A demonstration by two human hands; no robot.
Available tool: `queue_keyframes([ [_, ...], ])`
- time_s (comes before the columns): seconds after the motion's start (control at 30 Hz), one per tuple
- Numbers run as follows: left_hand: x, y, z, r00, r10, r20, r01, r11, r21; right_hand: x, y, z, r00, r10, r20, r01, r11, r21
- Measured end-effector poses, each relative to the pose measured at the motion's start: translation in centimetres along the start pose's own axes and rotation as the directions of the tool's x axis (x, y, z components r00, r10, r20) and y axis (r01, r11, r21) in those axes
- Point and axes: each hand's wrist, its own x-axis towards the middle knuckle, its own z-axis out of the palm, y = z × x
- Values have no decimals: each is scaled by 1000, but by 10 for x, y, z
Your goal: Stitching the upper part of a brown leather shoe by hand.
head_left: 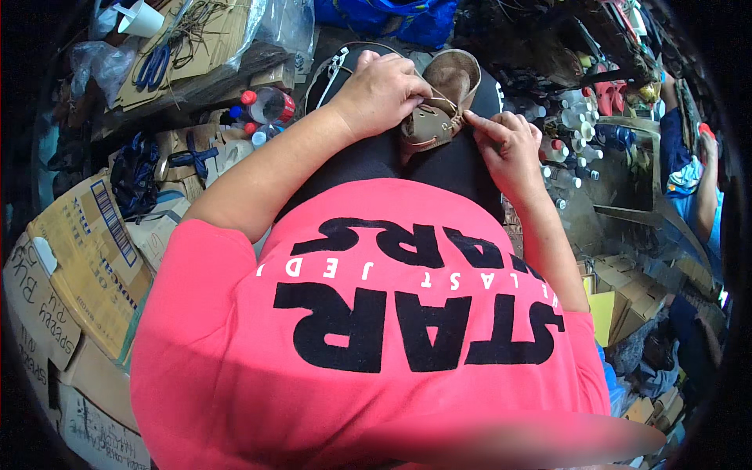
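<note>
A brown boat shoe (428, 128) rests across my dark-trousered thighs, its sole side hidden. A thin light lace (443, 99) runs through its eyelets and loops up over the front of the opening. My left hand (381, 92) is closed at the shoe's left side, thumb and forefinger pinched on the lace. At the other side my right hand (507, 146) pinches near a lace knot by the eyelets, its remaining fingers curled in. Which lace strand lies between the right fingertips is too small to make out.
Cardboard boxes (90, 235) crowd the left. Blue-handled scissors (153, 66) lie on brown card at upper left. Plastic bottles (576, 129) cluster at the right, with more bottles (271, 105) left of my knees. A blue bag (392, 17) sits ahead. Another person's arm (708, 184) shows far right.
</note>
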Motion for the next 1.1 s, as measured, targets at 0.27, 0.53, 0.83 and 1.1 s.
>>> queue_keyframes([
  [0.27, 9, -7, 2, 995, 1, 102, 21, 976, -218, 21, 36, 1, 988, 24, 152, -86, 904, 419],
  [0.53, 12, -7, 6, 990, -11, 142, 30, 991, -131, 30, 41, 1, 976, -2, 219, -101, 883, 458],
  [0.83, 23, -8, 11, 980, 2, 200, 34, 984, -175, 31, 50, 7, 967, -42, 252, -119, 798, 590],
  [1.1, 37, -6, 6, 964, 132, 232, -70, 964, -255, 33, 45, 0, 961, -62, 269, -97, 835, 542],
])
